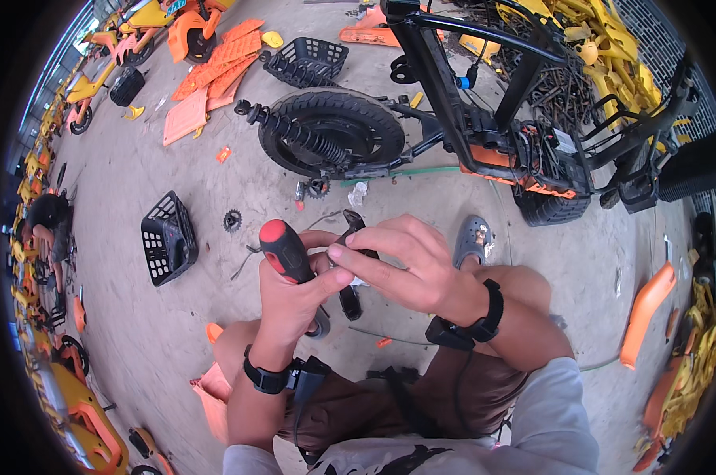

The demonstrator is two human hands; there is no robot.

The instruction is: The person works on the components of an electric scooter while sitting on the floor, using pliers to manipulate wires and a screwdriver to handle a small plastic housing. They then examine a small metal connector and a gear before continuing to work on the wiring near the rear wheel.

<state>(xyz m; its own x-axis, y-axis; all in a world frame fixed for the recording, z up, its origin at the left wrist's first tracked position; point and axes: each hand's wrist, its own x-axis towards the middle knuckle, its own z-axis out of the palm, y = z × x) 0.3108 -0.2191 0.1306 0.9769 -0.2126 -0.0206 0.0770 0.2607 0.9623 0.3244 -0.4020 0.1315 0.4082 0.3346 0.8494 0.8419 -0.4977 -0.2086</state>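
My left hand (293, 297) is closed around a screwdriver (288, 249) with a red and black handle, its thumb beside a small black part (351, 299). My right hand (401, 257) has its fingers curled over that same part, between the two hands, with the fingertips close to my left thumb. The part reaches above and below my fingers; its middle and the screwdriver's tip are hidden by my hands.
A partly stripped scooter frame (500, 150) with a rear wheel (330, 127) lies ahead. A black basket (168, 237), a sprocket (232, 220) and an orange panel (647, 313) are on the floor. A co-worker (48, 222) is at far left, beside yellow scooter parts.
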